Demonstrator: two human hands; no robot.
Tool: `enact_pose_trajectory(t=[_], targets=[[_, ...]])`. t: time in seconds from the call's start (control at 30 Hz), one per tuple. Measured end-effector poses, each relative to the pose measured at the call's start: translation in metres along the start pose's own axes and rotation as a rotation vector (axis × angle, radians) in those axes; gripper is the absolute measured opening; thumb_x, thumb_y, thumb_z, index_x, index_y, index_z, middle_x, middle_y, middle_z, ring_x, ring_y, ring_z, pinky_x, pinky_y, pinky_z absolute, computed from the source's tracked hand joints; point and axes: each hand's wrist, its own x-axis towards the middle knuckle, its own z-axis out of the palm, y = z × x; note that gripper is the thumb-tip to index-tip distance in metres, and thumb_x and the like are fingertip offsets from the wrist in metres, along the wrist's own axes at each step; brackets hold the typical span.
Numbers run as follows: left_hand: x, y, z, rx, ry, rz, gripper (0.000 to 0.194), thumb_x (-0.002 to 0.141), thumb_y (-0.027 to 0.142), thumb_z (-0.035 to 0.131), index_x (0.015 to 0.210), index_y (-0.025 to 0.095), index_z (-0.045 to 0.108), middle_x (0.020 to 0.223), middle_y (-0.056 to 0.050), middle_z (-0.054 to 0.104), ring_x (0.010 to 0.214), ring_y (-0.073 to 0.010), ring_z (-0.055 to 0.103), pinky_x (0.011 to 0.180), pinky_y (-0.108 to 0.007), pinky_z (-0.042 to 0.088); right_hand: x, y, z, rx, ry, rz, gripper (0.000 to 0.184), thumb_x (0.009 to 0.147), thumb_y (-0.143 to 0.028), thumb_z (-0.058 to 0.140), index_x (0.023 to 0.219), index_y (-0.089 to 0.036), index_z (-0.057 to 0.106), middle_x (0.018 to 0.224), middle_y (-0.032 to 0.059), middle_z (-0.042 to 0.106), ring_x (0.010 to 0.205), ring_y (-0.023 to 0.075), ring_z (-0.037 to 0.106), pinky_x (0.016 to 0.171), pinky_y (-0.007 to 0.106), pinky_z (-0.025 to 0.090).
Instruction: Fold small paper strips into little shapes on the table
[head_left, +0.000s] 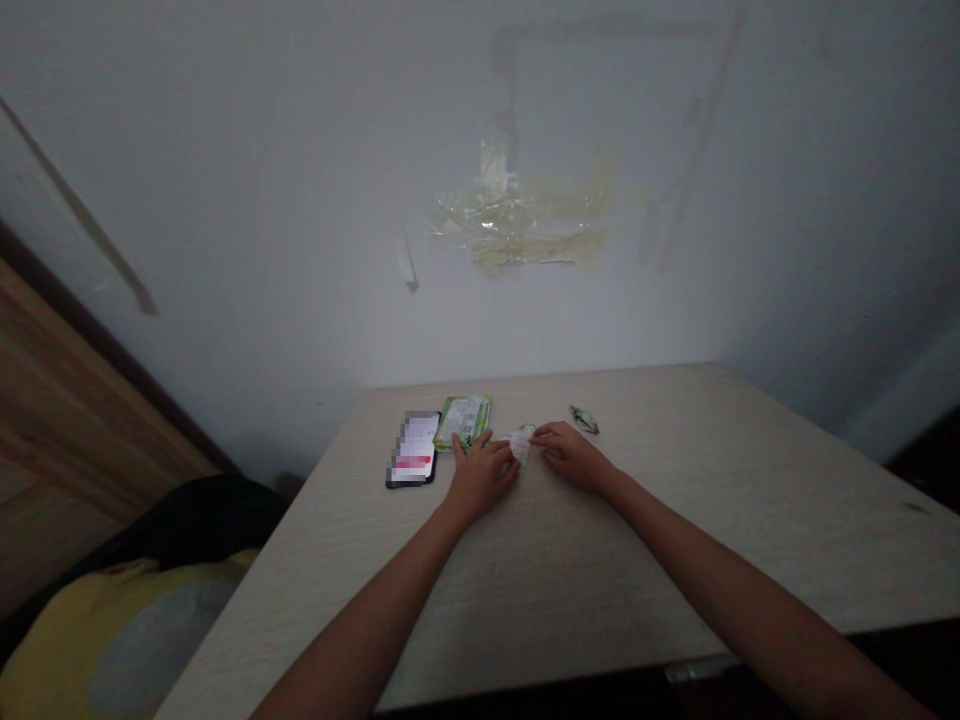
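A small white-and-green printed packet (521,443) lies low over the table between my hands. My left hand (480,478) has its thumb and forefinger at the packet's left edge, closed on it, while its outer fingers spread toward a larger green packet (465,418). That larger packet lies flat, its near edge close to those fingertips. From the other side, my right hand (574,455) pinches the small packet's right edge between thumb and fingertips. Beyond the right hand rests a small crumpled green wrapper piece (584,419).
Left of the green packet lies a phone (414,450) with its screen lit and blurred. The pale wooden table (675,500) meets a wall (300,250) patched with clear tape (525,220). A yellow-and-grey plush item (127,640) sits beside the table at lower left.
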Motion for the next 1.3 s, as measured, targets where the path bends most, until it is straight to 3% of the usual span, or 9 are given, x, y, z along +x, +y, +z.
enact_pose_trajectory(t=[0.13,0.4,0.87,1.3], targets=[[0.000,0.001,-0.003,0.008,-0.047,0.013,0.024,0.091,0.041,0.051,0.109,0.031,0.064,0.130,-0.001,0.064,0.139,-0.0292,0.036,0.107,-0.078,-0.007,0.000,0.004,0.001,-0.065,0.024,0.083,0.041,0.086,-0.012,0.055,0.126,-0.017,0.062,0.121,0.0139,0.061,0.114,0.0235,0.054,0.102,0.043,0.044],[0.000,0.000,-0.003,-0.005,-0.072,0.014,0.043,0.086,0.045,0.056,0.126,0.031,0.054,0.127,-0.005,0.065,0.141,-0.0285,0.033,0.108,-0.075,-0.008,0.001,0.003,-0.001,-0.165,-0.047,0.060,0.030,0.090,-0.013,0.052,0.112,-0.016,0.071,0.113,0.0142,0.064,0.109,0.0237,0.055,0.097,0.039,0.045],[0.001,-0.005,0.001,0.007,0.070,-0.048,0.018,0.088,0.030,0.053,0.098,0.027,0.067,0.119,-0.004,0.068,0.137,-0.0288,0.039,0.108,-0.075,-0.009,0.003,-0.004,-0.006,-0.116,-0.068,0.078,0.020,0.085,-0.014,0.059,0.096,-0.017,0.075,0.093,0.0095,0.065,0.090,0.0198,0.058,0.084,0.033,0.047],[0.001,-0.006,-0.001,0.017,0.052,-0.045,0.016,0.089,0.029,0.055,0.100,0.028,0.066,0.121,-0.002,0.067,0.136,-0.0299,0.039,0.106,-0.079,0.000,0.003,0.001,-0.009,-0.082,-0.070,0.028,0.018,0.083,-0.017,0.063,0.096,-0.017,0.075,0.096,0.0090,0.069,0.092,0.0204,0.061,0.088,0.034,0.047]])
